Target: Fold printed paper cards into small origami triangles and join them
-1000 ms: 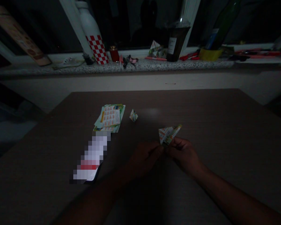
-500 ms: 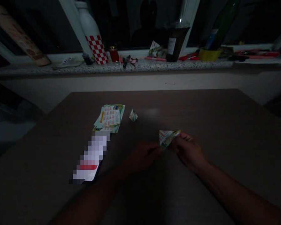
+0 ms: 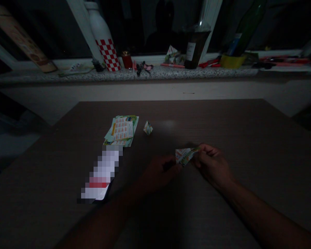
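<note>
Between my hands is a folded piece of printed paper (image 3: 184, 156), white and green with orange print. My right hand (image 3: 212, 160) pinches its right corner between thumb and fingers. My left hand (image 3: 164, 171) is closed on the lower left edge, thumb at the bottom corner; it lies in shadow. A small folded paper shape (image 3: 148, 128) with pointed ends stands on the table beyond my left hand. To its left lies a stack of printed paper sheets (image 3: 121, 129), green and white.
A phone (image 3: 103, 173) with a pixelated screen lies left of my left arm on the dark table (image 3: 223, 121). Along the granite windowsill (image 3: 93, 76) stand a red-checked white bottle (image 3: 107, 52), a dark cup (image 3: 193, 52), a yellow holder (image 3: 232, 61) and a green bottle (image 3: 251, 26).
The folded paper has tilted, its top edge now lower and its visible face narrower. Both hands have shifted only slightly and keep hold of it.
</note>
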{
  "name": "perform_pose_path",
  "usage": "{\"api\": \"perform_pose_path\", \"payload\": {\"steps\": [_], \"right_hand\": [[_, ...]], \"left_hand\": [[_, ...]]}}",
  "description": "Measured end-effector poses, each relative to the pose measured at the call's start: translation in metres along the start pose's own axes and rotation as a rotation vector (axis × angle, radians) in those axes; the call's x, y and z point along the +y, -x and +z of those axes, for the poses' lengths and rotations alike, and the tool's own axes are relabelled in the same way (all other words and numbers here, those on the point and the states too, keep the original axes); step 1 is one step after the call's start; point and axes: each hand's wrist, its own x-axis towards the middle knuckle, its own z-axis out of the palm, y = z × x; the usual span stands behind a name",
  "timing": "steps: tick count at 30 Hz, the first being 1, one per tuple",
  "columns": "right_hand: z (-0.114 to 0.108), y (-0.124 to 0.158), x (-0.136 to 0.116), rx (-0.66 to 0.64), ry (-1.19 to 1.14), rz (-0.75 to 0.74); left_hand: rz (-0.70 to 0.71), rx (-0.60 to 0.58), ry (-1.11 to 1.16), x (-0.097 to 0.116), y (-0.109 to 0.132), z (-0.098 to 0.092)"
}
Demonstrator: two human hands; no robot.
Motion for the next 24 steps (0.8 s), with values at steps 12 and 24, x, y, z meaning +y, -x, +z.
{"api": "perform_pose_path", "payload": {"steps": [12,24], "right_hand": [[0.007,0.005,0.000,0.024,0.267,0.016],[-0.016,0.003,-0.014,-0.132,0.314,-0.245]], "left_hand": [[-0.106,-0.069,0.250,0.001,-0.001,-0.001],[-0.062,0.066,-0.093,0.006,0.003,-0.010]]}}
